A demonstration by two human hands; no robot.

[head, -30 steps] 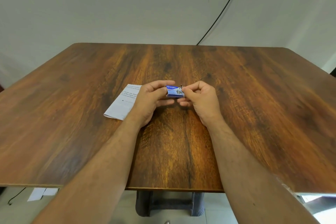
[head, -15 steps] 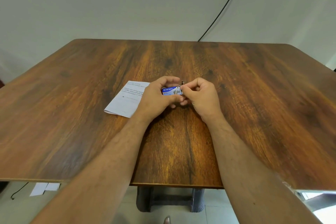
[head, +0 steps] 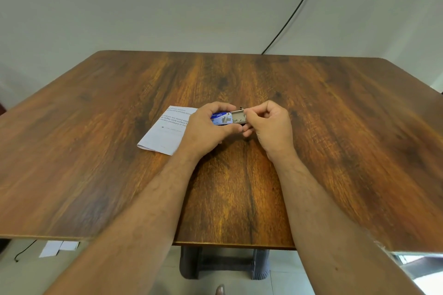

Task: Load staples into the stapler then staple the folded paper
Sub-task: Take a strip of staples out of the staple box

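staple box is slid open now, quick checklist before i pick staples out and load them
1. Box sleeve held: ok, the left hand grips the blue staple box.
2. Tray pulled out: ok, the right hand holds the inner tray out to the right.
3. Staples in tray: ok, loose staples show, count cannot tell.
4. Full staple strip available: cannot tell, too small.
5. Stapler within reach: cannot tell, only a small metal part shows behind the tray.
6. Folded paper ready: ok, the folded paper lies flat on the table, left of the hands.
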